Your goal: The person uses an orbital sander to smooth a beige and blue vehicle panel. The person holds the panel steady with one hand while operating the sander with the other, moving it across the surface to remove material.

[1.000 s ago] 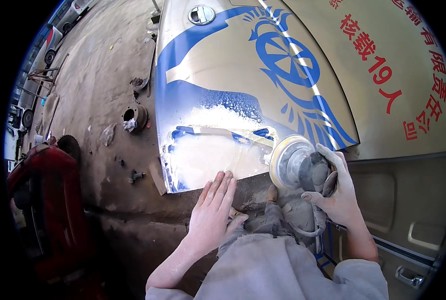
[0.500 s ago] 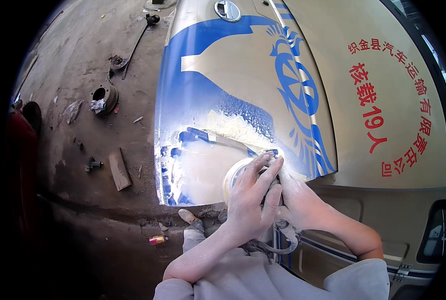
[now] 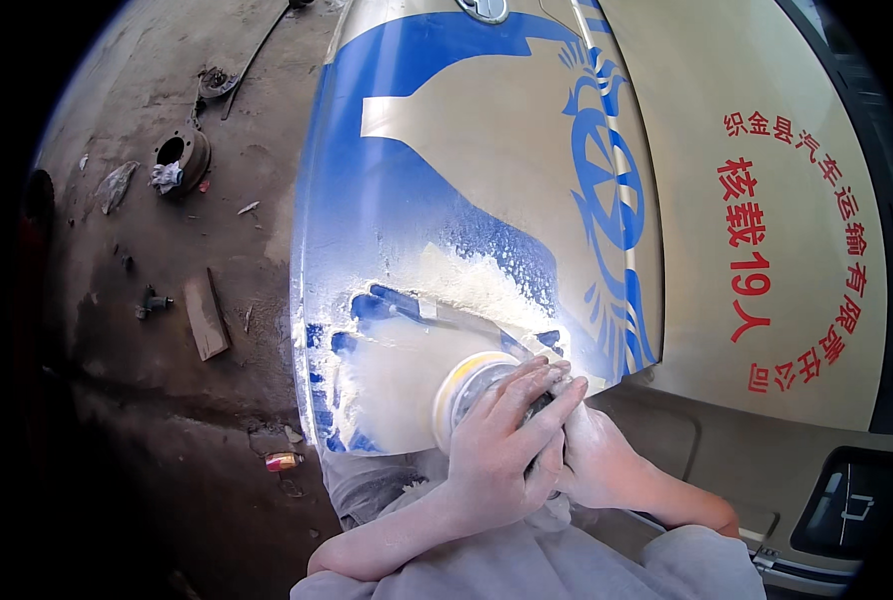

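Observation:
Both my hands, coated in pale dust, are closed around a round sander (image 3: 455, 394) with a yellow-edged disc. The disc lies against the lower part of a beige and blue vehicle panel (image 3: 447, 120). Wrapped over the sander's top is my left hand (image 3: 502, 450), fingers pointing up and right. My right hand (image 3: 592, 455) grips its right side, partly behind the left fingers. Left of the disc is a smooth, pale sanded patch (image 3: 397, 375). Cream powder (image 3: 487, 285) is heaped above it, beside dark blue streaks. Much of the sander's body is hidden under my hands.
A beige vehicle side with red lettering (image 3: 747, 230) stands to the right, a dark window (image 3: 852, 500) below it. On the dirty floor at left are a wheel hub (image 3: 182, 160), a wooden block (image 3: 205, 315), a metal fitting (image 3: 154, 303) and a red-yellow can (image 3: 284, 461).
The view has shifted, so the panel sits lower in the picture. The sander has moved slightly left on the panel, and more of its disc shows. Both hands keep their grip.

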Demonstrator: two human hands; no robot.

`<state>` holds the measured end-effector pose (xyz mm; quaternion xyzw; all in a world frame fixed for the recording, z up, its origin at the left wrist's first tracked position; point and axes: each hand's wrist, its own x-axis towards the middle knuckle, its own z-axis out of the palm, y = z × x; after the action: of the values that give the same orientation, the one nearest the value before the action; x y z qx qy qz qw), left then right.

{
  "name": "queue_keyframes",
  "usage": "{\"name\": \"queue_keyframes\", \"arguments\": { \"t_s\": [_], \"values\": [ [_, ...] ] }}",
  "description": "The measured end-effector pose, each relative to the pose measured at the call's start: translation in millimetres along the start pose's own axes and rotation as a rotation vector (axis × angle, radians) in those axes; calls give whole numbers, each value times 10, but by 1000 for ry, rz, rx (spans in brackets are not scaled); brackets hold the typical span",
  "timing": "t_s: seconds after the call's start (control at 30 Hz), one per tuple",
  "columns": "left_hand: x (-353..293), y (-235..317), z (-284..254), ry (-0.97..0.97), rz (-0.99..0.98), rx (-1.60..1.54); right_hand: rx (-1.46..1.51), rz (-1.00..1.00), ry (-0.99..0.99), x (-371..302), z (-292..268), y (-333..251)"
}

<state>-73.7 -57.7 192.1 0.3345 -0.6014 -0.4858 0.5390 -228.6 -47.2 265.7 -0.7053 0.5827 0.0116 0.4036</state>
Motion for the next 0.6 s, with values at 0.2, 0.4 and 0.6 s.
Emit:
{"name": "queue_keyframes", "arguments": {
  "t_s": [0.2,0.4,0.6],
  "values": [
    [53,-43,-222,-161,-43,-22,12,77,-22,17,146,-114],
    [136,-161,-21,-292,-93,-170,193,254,177,-79,286,-138],
    [167,-234,-527,-217,-45,-99,57,206,36,251,382,-404]
  ]
}}
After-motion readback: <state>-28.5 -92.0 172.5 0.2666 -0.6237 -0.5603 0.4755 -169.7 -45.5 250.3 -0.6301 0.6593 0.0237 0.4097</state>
